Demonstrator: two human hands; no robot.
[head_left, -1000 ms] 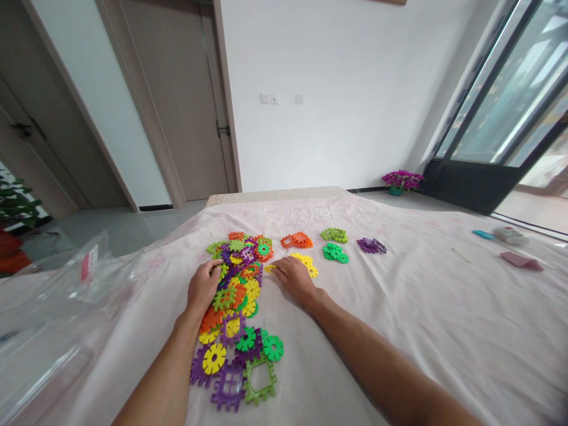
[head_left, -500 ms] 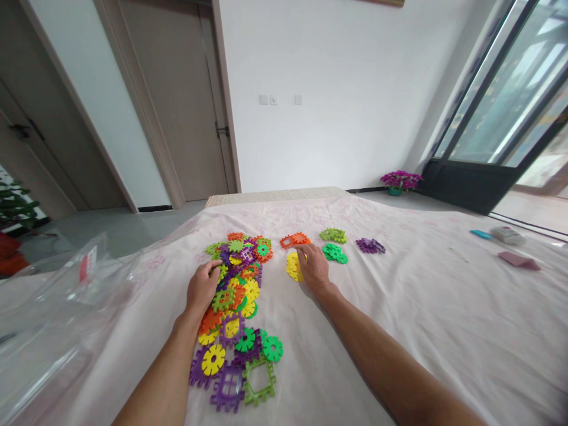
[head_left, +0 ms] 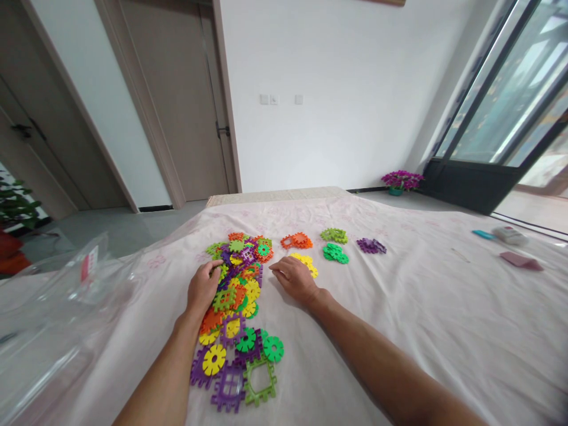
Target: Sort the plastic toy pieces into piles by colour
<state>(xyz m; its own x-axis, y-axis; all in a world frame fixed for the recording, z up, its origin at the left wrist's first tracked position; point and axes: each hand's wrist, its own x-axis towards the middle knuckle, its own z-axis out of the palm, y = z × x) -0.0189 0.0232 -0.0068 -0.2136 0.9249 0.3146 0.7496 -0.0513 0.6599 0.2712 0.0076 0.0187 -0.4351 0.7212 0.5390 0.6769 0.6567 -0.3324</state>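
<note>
1. In the head view, the left hand [head_left: 203, 287] rests against the near-left side of a mixed heap of flat, bright plastic pieces [head_left: 239, 294], its fingers loosely curled; whether they grip a piece cannot be told.
2. The right hand [head_left: 295, 278] is just right of the heap, fingers held close together and pointing towards it; whether anything is pinched beneath them cannot be told.
3. Beyond the right hand, and partly hidden by it, lie yellow notched plastic discs [head_left: 309, 265].
4. Farther ahead of that hand is a cluster of orange toothed plastic pieces [head_left: 299, 239].
5. To its right and ahead are green notched discs [head_left: 336, 254], lime-green toothed pieces [head_left: 334, 235] behind them, and purple toothed pieces [head_left: 371, 245] farther right.
6. Nearer the person than both hands, the heap ends in a purple window-shaped piece [head_left: 231, 387] beside a lime-green square frame [head_left: 260, 394].
7. Left of the left hand lies crumpled clear plastic packaging [head_left: 91, 260].
8. Well right of the right hand is a dull-pink folded piece [head_left: 521, 261].
</note>
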